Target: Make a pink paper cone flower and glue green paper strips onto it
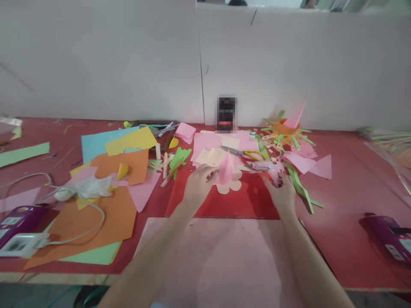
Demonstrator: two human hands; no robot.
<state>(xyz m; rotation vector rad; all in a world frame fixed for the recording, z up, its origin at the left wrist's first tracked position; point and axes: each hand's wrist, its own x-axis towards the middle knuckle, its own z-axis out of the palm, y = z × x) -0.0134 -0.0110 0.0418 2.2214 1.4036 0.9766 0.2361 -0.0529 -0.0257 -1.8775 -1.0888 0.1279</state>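
Note:
A pink paper cone (226, 167) stands upright on a pale scallop-edged paper flower (236, 185). My left hand (203, 176) is closed at the left side of the cone, with fingertips against it. My right hand (283, 188) is wrapped round the handle of a pink glue gun (269, 166), whose nozzle points left past the cone. A small red light glows on the gun. Behind it, scissors with yellow handles (252, 154) lie on pink and cream paper sheets (205, 143). A red sheet (221, 205) lies under the flower.
An orange-and-green paper piece with a pink cone (284, 130) stands at the back right. Coloured paper (112, 214) and a white cable (99, 209) cover the left side. Purple power strips (388, 235) lie at both sides. A phone-like object (226, 113) leans on the wall.

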